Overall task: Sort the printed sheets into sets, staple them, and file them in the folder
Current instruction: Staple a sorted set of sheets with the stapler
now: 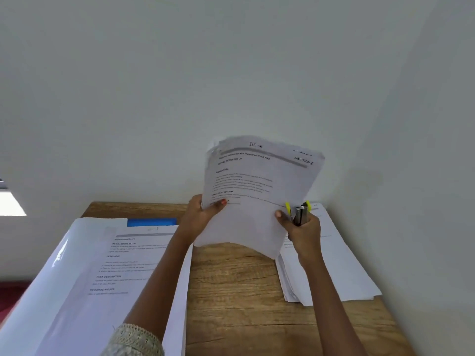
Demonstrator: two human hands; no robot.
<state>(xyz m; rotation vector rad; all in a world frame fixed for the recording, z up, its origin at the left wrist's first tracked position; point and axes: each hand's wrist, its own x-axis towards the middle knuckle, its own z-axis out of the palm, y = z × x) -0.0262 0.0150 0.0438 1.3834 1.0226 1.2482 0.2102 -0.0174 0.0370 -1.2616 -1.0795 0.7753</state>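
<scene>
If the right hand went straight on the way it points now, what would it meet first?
Most likely the wall behind the table. The right hand, gripping the stapler and the raised sheets, points up and away, above the paper stack. Nothing else shows in that line, though depth is unclear.

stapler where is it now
Head view, right of centre: the stapler is gripped in the right hand, against the lower right edge of the raised sheets.

Pale lace-edged sleeve [133, 340], seemingly orange-red thumbnail [224, 201]
</scene>
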